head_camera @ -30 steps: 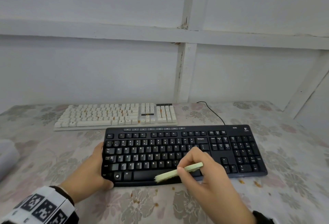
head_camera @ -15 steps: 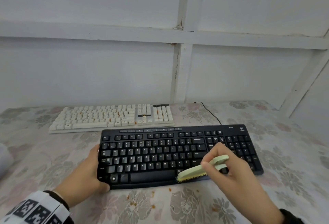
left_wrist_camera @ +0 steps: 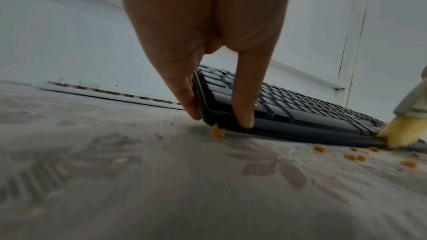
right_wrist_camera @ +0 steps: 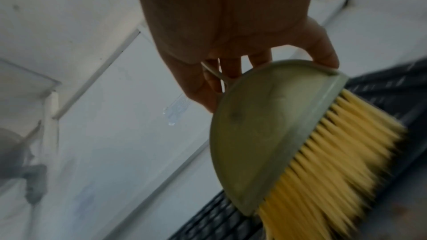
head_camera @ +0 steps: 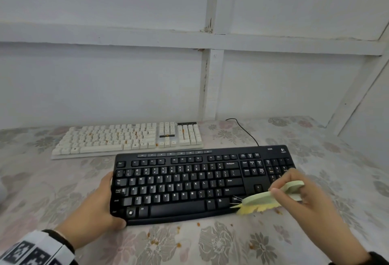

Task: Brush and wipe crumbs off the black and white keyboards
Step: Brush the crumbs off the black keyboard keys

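From the head view, your left hand (head_camera: 99,205) clamps the black keyboard's (head_camera: 189,180) nine-o'clock end while your right hand (head_camera: 303,193) pinches the brush (head_camera: 267,200) at its five-o'clock edge — swept crumbs (head_camera: 179,228) may stay on the flowered surface (head_camera: 231,243). The white keyboard (head_camera: 126,138) at twelve is crumb-speckled. At the left wrist, one crumb (left_wrist_camera: 217,131) sits by the corner — it could slip underneath. The right wrist shows a white panelled wall (right_wrist_camera: 69,25).

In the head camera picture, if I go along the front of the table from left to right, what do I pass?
Left hand holding the black keyboard's left end → black keyboard → brush sweeping its front right edge → right hand holding the brush.
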